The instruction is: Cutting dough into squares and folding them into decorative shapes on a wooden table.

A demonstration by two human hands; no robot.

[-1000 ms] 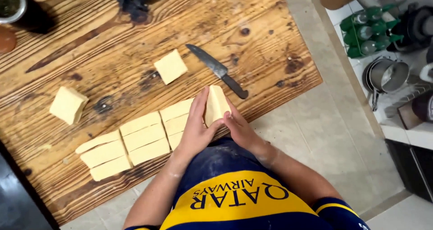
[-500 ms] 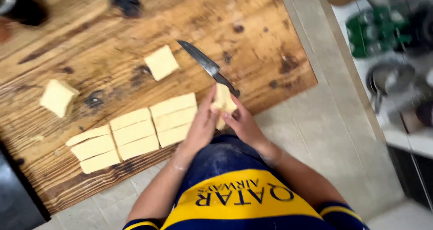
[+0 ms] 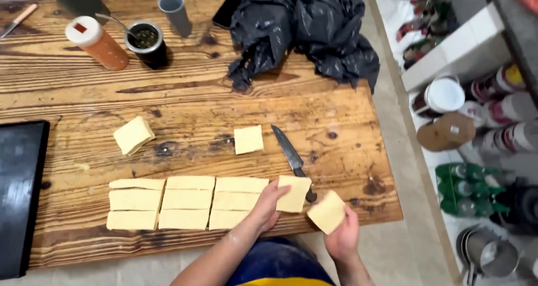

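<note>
Left hand (image 3: 268, 207) pinches dough square (image 3: 293, 193) at right end of cut grid (image 3: 188, 203); right hand (image 3: 343, 236) grips lifted dough piece (image 3: 326, 211) near counter (image 3: 196, 104) edge. Knife (image 3: 292, 158) idle. Two squares already separated far side; grid remains.

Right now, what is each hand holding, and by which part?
The right hand holds a pale dough square by its lower edge, lifted off the table. The left hand pinches the left edge of another dough square.
</note>
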